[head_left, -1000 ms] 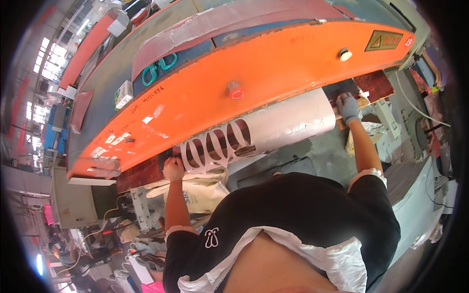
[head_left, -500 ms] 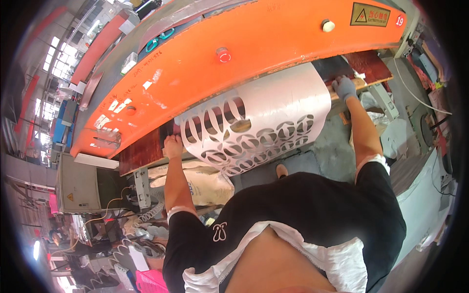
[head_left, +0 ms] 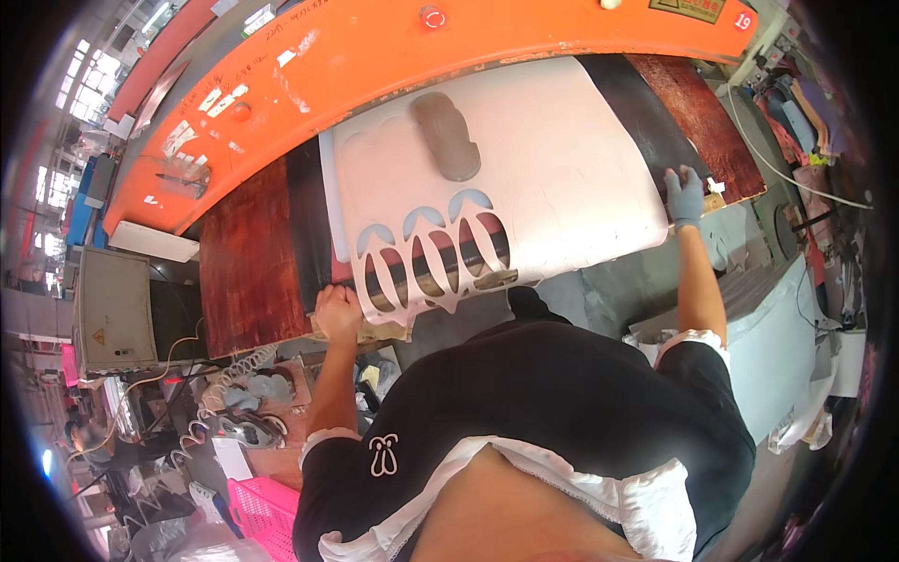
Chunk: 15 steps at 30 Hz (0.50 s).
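A wide dark-red board (head_left: 248, 253) with black strips (head_left: 623, 103) across it extends out from under an orange machine beam (head_left: 375, 61). Over it lies a pale pinkish-white sheet (head_left: 552, 150). A row of elongated cut-outs runs along the sheet's near left part, which droops over the front edge. On the sheet rests a dark, sole-shaped piece (head_left: 445, 136). My bare left hand (head_left: 338, 313) is closed on the board's front edge, left of the cut-outs. My right hand (head_left: 685, 197), in a grey glove, grips the front edge at the right; its thumb side is partly hidden.
A red push button (head_left: 432, 17) sits on the beam. A grey cabinet (head_left: 114, 309) stands at the left, with a coiled hose (head_left: 239, 365) and a pink basket (head_left: 262, 515) nearer me. Stacked coloured sheets (head_left: 805, 117) are at the far right.
The board and sheet have come out toward me from under the beam, both hands on the edge. The sole-shaped piece now shows; most of the hanging cut-out part has gone from sight.
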### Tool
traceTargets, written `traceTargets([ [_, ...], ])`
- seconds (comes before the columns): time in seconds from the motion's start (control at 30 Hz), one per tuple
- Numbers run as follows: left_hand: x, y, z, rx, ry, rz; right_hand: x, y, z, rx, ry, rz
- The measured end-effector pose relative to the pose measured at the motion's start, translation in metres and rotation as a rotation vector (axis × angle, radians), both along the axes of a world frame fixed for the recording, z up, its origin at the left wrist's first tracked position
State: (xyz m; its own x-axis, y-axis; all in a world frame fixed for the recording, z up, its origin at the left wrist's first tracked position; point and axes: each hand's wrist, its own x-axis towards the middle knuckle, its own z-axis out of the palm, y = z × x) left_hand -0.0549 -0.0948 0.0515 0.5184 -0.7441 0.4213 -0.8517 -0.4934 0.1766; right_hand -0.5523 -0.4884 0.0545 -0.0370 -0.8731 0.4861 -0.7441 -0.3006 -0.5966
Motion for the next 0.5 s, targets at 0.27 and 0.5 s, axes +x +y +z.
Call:
traceTargets([
  [0.27,-0.072,0.091,-0.003,0.022,0.009,-0.017,0.2,0.161,0.035,0.019,0.039,0.65],
  [0.5,-0.106,0.133,-0.005,0.028,0.019,-0.044,0.204,0.21,0.026,0.182,0.017,0.704],
])
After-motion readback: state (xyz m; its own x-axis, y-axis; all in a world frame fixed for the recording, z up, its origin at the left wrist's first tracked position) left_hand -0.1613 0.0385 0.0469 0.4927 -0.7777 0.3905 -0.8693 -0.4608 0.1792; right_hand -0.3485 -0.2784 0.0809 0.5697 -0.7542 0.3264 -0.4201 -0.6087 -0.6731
